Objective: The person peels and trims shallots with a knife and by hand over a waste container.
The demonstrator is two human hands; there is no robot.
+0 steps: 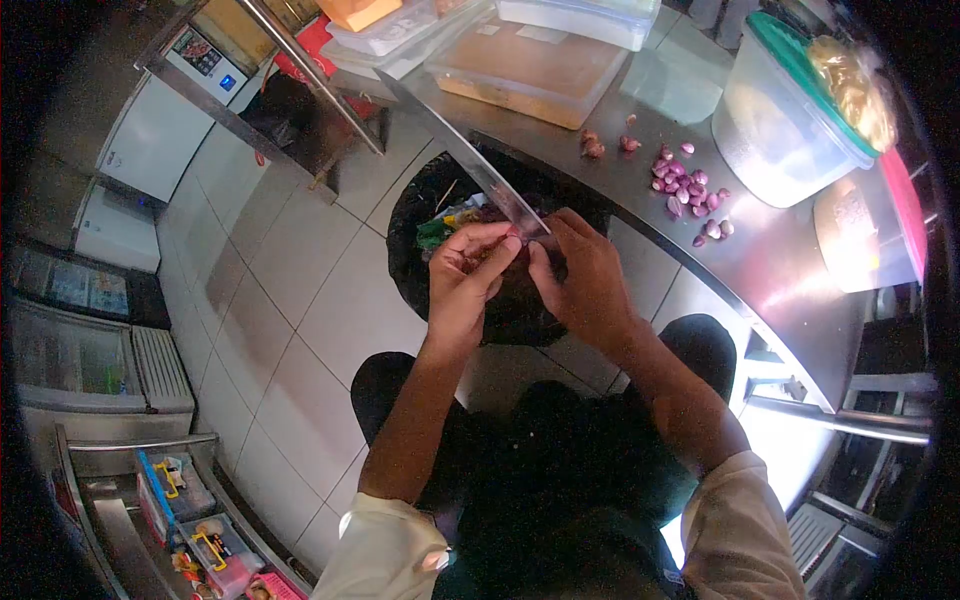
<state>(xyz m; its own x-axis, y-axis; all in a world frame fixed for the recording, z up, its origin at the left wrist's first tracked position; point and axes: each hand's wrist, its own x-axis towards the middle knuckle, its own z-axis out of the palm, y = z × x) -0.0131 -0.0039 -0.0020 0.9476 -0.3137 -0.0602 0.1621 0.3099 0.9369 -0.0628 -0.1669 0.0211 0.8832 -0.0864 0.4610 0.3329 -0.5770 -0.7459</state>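
Note:
My right hand [583,282] is closed on a long knife [465,155], its blade slanting up and to the left. My left hand [466,278] pinches a small reddish shallot [514,232] against the near end of the blade; fingers cover most of it. Both hands are above a black-lined bin [405,210] holding scraps and wrappers. Peeled purple shallots [684,188] lie in a loose group on the steel counter [655,95] to the right. A few brownish unpeeled shallots [593,148] rest near the counter's edge.
A flat lidded container [525,65] stands at the back of the counter. To its right are a tub with a green lid [790,115] and a red-lidded tub [870,225]. Tiled floor [290,270] extends left toward a freezer [85,350] and a rack with plastic boxes [185,490].

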